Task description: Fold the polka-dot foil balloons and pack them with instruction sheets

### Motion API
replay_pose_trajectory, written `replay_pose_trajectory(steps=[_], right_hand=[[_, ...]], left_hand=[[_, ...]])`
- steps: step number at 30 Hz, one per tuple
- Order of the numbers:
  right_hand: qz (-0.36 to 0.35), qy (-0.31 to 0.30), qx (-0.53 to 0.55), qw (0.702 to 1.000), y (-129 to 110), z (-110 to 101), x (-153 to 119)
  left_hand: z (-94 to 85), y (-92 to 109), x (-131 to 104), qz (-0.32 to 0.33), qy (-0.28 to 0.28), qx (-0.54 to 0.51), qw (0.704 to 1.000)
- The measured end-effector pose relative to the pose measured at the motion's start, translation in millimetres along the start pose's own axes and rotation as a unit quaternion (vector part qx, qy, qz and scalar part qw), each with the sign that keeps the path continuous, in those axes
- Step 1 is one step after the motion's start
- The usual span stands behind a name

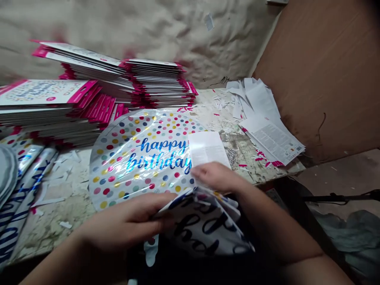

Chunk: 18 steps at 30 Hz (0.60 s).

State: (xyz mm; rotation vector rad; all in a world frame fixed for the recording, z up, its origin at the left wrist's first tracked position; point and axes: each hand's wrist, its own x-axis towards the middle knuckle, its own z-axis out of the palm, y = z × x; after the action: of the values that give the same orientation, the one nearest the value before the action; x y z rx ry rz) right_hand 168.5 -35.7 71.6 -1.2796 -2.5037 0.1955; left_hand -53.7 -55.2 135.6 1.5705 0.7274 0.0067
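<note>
My left hand (133,221) is closed on the edge of a folded foil balloon (204,233). Dark curly lettering shows on the balloon's whitish side, and a pale tab hangs below my fingers. Just above the folded balloon is my right hand (216,176), its fingers curled and slightly blurred. Its fingertips are at the lower edge of a white printed leaflet (208,144); whether they grip it is hard to make out. Under the leaflet's left edge lies a flat round foil balloon (142,134) with coloured dots and blue "happy birthday" lettering.
Stacks of pink-and-white packages (47,95) stand at the left and another stack (160,83) at the back. White printed sheets (273,138) lie at the right of the worn table (77,198), among paper scraps. A brown board (320,79) rises on the right. More foil balloons (26,186) lie at far left.
</note>
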Motion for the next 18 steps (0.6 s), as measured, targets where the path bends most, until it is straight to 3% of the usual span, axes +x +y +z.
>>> replay_pose_trajectory(steps=[2, 4, 6, 9, 11, 13, 14, 16, 18], right_hand=[[-0.053, -0.081, 0.161, 0.982, 15.8, -12.7, 1.2], [-0.068, -0.157, 0.369, 0.914, 23.7, -21.2, 1.0], [-0.008, -0.189, 0.514, 0.837, 24.3, -21.2, -0.5], [0.124, -0.174, 0.553, 0.805, 30.6, -12.5, -7.8], [0.192, -0.125, 0.569, 0.790, 48.7, -8.5, -16.6], [0.281, -0.005, 0.565, 0.776, 77.0, -7.4, -26.4], [0.328, 0.058, 0.548, 0.767, 92.4, -7.2, -30.5], [0.403, 0.144, 0.499, 0.754, 119.9, -6.0, -35.9], [0.428, 0.178, 0.483, 0.743, 137.4, -4.0, -37.4]], left_hand=[[-5.5, -4.2, 8.2, -0.014, 0.047, 0.021, 0.999], [-11.7, -9.6, 19.5, -0.021, 0.082, 0.033, 0.996], [-18.1, -12.9, 31.1, -0.028, 0.093, 0.031, 0.995], [-24.1, -11.7, 44.8, -0.013, 0.125, 0.083, 0.989], [-20.3, -8.4, 52.6, 0.027, 0.238, 0.161, 0.957], [-6.5, -5.6, 63.8, 0.074, 0.362, 0.238, 0.898], [4.0, -5.2, 71.8, 0.098, 0.381, 0.278, 0.876], [29.3, -8.0, 93.5, 0.136, 0.326, 0.361, 0.863], [52.3, -16.3, 118.8, 0.139, 0.234, 0.429, 0.861]])
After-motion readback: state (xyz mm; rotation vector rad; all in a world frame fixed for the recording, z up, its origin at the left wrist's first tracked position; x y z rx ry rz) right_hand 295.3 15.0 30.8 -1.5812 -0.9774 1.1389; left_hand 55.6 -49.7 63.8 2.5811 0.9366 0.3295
